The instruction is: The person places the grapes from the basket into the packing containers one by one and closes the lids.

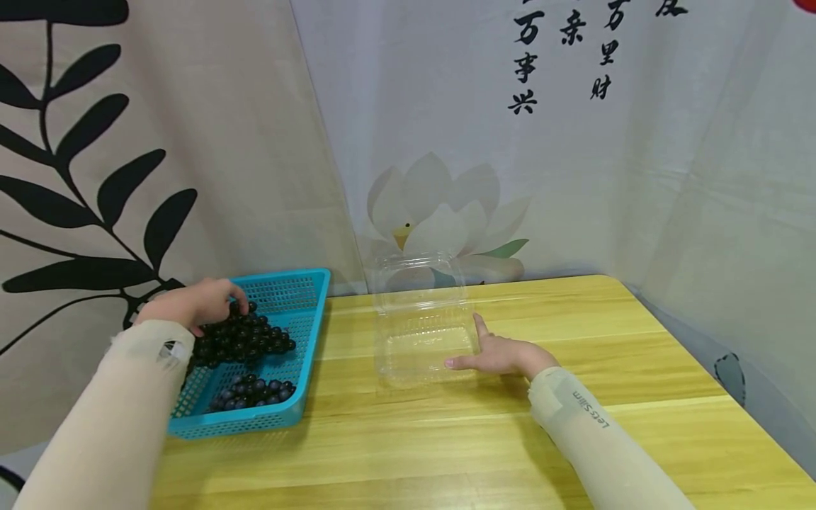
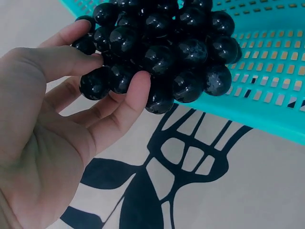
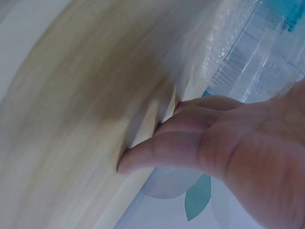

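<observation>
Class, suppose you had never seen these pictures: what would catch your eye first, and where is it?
Most striking is the bunch of dark grapes in the turquoise basket at the table's left edge, gripped by the left hand. Next comes the clear clamshell box, lid open, mid-table, with the right hand resting flat beside it.
</observation>
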Tool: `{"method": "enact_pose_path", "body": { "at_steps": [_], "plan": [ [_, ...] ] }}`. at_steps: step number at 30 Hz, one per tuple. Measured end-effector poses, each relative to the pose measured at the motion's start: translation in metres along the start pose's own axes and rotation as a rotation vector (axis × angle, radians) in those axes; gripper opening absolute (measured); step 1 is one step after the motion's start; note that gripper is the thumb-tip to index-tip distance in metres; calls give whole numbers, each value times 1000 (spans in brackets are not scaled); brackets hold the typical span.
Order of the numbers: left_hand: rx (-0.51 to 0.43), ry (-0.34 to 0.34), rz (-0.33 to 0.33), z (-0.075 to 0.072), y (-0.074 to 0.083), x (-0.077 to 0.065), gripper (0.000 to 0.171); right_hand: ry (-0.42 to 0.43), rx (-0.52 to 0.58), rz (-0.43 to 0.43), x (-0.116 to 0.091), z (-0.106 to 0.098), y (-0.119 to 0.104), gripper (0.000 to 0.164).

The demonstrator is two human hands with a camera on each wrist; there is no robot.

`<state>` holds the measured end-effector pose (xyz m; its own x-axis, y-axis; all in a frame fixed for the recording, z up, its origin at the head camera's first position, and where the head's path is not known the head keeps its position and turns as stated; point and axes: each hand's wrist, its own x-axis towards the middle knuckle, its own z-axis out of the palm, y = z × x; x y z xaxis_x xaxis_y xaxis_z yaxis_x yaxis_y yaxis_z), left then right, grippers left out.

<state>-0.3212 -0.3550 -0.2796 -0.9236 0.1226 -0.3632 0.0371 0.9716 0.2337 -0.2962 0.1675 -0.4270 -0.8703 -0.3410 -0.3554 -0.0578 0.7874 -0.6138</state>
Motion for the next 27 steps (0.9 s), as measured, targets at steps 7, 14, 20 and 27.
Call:
{"method": "enact_pose_path", "body": {
  "at_steps": [7, 14, 20, 27],
  "plan": [
    [78, 38, 24, -10, 4, -3, 59, -3, 3, 2, -1, -1, -1, 139],
    [104, 47, 44, -15, 9, -7, 53, 1, 7, -1, -2, -2, -1, 139],
    [113, 49, 37, -19, 11, -8, 50, -4, 14, -4, -2, -1, -1, 139],
    [120, 71, 48, -25, 13, -12, 50, -3, 12, -1, -2, 0, 0, 140]
  ]
}}
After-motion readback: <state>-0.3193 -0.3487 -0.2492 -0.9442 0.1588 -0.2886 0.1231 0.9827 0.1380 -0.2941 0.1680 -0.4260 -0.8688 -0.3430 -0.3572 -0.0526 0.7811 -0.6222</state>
